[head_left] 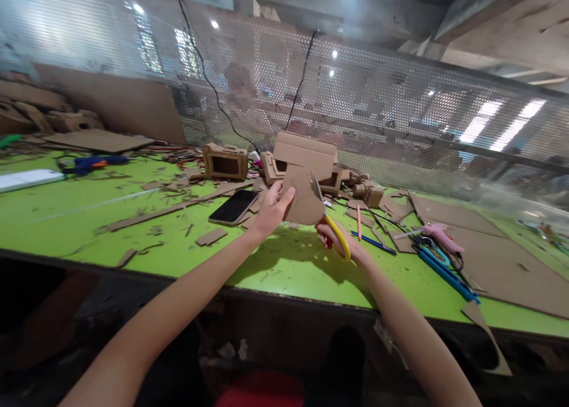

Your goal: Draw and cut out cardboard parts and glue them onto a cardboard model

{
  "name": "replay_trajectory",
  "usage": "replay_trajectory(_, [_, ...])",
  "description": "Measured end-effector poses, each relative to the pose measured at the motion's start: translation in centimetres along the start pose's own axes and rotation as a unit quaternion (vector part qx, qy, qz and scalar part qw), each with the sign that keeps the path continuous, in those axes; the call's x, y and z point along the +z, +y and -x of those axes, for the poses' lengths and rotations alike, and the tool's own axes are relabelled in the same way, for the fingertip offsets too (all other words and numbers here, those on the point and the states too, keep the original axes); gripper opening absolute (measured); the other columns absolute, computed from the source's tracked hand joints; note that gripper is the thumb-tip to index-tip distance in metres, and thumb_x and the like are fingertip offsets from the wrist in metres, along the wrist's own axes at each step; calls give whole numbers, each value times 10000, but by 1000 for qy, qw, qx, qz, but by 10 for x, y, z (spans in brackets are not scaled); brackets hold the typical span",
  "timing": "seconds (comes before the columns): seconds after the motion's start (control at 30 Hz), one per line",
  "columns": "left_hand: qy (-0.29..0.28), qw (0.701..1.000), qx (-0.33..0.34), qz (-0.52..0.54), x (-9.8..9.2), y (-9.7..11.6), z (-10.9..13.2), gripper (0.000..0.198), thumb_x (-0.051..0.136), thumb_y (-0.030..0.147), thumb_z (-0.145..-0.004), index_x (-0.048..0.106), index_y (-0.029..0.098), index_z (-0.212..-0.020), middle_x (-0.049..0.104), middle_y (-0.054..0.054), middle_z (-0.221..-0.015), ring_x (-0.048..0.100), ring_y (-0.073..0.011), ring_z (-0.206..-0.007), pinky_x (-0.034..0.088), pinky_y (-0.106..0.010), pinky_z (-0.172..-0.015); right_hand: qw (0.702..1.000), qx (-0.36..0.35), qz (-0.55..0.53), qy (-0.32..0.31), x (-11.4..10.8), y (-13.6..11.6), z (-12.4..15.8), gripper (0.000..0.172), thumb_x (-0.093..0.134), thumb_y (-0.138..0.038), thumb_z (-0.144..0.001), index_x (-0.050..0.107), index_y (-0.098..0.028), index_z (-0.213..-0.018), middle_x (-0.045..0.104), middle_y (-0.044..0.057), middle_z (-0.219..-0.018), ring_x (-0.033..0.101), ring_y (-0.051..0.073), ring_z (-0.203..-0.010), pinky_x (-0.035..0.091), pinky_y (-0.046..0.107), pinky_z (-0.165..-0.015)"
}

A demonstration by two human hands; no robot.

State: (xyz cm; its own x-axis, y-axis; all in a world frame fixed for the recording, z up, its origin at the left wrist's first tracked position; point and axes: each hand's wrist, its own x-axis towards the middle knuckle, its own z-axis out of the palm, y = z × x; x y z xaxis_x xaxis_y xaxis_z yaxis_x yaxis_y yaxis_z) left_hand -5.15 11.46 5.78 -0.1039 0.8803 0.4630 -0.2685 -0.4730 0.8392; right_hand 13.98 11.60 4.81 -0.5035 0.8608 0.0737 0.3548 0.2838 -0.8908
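In front of me, my left hand [272, 208] grips a piece of brown cardboard [302, 196] by its left side, thumb on top. A faint round outline shows on the cardboard's lower right part. My right hand [331, 232] is closed around a pair of scissors [338, 235] with yellow and red handles. Their blades point up and away from me, along the right edge of the cardboard. Whether the blades are parted is too small to tell. Both hands are raised above the green table [284, 265], with their shadow below.
A phone [235, 207] lies left of my hands. Cardboard boxes [225, 162] stand behind, near a perforated metal screen [355, 99]. To the right are a pink glue gun [442, 238], a blue pen [374, 243] and large cardboard sheets [502, 265]. A blue glue gun [95, 163] lies left among scraps.
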Motion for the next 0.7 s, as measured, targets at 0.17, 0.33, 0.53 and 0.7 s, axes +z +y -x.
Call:
replay_trajectory(0.17, [35, 998, -30, 51, 0, -7, -2, 424, 714, 504, -681, 549, 192, -916, 713, -44, -894, 691, -230, -859, 569, -364, -773, 999, 15, -1, -31, -4, -3, 2, 225, 499, -407, -763, 392, -228, -682, 431, -77, -484, 430, 88, -410, 367, 214, -427])
replay_trajectory(0.33, [22, 991, -93, 88, 0, -12, -2, 429, 724, 489, -670, 555, 197, -935, 700, -30, -890, 671, -195, -748, 566, -326, -661, 997, -27, 30, -70, -7, -3, 4, 284, 439, -461, -814, 429, -221, -662, 479, -32, -512, 474, 120, -468, 414, 250, -477])
replay_trajectory(0.53, [69, 997, 14, 41, 4, -20, 3, 466, 714, 559, -689, 553, 207, -948, 708, -41, -937, 680, -204, -850, 562, -317, -745, 988, -36, 113, 101, -4, 12, -5, 177, 585, -332, -733, 459, -218, -786, 530, -4, -754, 494, 134, -655, 423, 258, -574])
replay_trajectory(0.7, [132, 990, 11, 56, -4, -27, -9, 459, 695, 594, -660, 506, 221, -850, 690, -20, -855, 674, -208, -876, 557, -318, -770, 998, -2, 64, 24, -3, 17, -8, 178, 566, -361, -771, 466, -213, -777, 476, -49, -631, 448, 91, -512, 395, 225, -485])
